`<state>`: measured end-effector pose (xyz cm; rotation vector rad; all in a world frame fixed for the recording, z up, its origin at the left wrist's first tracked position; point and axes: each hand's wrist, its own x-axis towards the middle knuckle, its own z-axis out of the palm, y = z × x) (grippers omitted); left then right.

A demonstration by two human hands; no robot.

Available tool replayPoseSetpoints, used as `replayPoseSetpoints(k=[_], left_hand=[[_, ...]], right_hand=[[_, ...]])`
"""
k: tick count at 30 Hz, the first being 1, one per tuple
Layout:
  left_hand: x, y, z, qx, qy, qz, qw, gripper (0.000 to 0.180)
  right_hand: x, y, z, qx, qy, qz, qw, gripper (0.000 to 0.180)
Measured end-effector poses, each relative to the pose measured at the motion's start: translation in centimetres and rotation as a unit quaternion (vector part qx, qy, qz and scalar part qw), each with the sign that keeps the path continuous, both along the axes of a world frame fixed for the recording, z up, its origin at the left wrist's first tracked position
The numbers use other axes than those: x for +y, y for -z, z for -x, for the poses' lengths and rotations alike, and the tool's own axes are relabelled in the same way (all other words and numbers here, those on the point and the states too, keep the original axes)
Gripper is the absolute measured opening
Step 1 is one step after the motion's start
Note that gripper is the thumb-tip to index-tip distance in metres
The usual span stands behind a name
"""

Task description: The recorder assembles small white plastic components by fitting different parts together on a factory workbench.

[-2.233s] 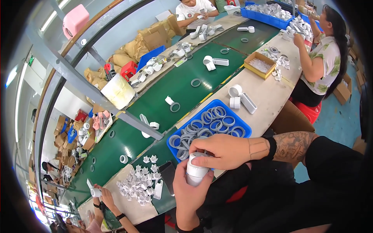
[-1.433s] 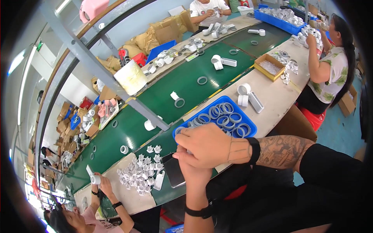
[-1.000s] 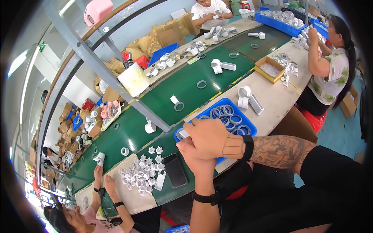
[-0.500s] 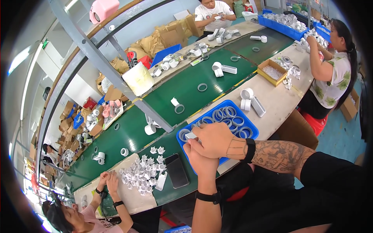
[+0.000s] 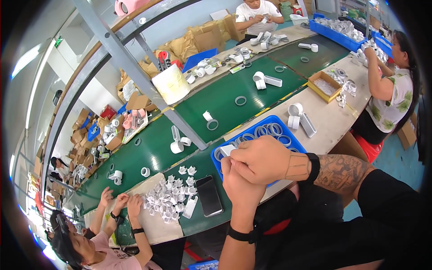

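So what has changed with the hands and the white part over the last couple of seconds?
The white cylindrical plastic part, earlier upright and plainly visible in the left hand, is now mostly covered: the right hand has closed over it and both hands have risen over the blue plastic tray of grey rings. The tray and the black phone stayed put.

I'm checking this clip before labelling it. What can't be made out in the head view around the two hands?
- White part: mostly hidden by the right hand and left hand; its shape is unclear.
- Each hand's grip: fingers overlap, so who holds it is unclear.
- Blue tray: near side covered by the hands.
- Ring count inside: too small, partly hidden.
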<state>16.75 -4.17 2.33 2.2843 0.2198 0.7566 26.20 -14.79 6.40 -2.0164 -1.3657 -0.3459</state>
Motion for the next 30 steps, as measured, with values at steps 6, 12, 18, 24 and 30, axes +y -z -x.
replayPoseSetpoints(k=[6,12,18,24,30], left_hand=[[2.6,2.5,0.9,0.004,0.015,0.032,0.999,0.043],[8.2,7.0,6.7,-0.121,-0.198,-0.024,0.973,0.047],[15.9,18.9,12.8,-0.067,-0.380,-0.052,0.921,0.049],[17.4,20.8,13.5,-0.032,-0.378,-0.114,0.918,0.050],[18.1,20.9,13.7,-0.037,-0.369,-0.102,0.923,0.049]], right_hand=[[-1.3,-4.7,-2.3,0.055,-0.042,0.000,0.998,0.017],[-0.7,-1.5,-11.9,0.098,0.043,0.020,0.994,0.029],[5.1,10.6,-23.8,0.631,0.143,0.099,0.756,0.041],[9.4,16.6,-25.3,0.653,0.176,-0.142,0.723,0.039],[11.4,14.4,-17.5,0.501,0.037,-0.050,0.863,0.026]])
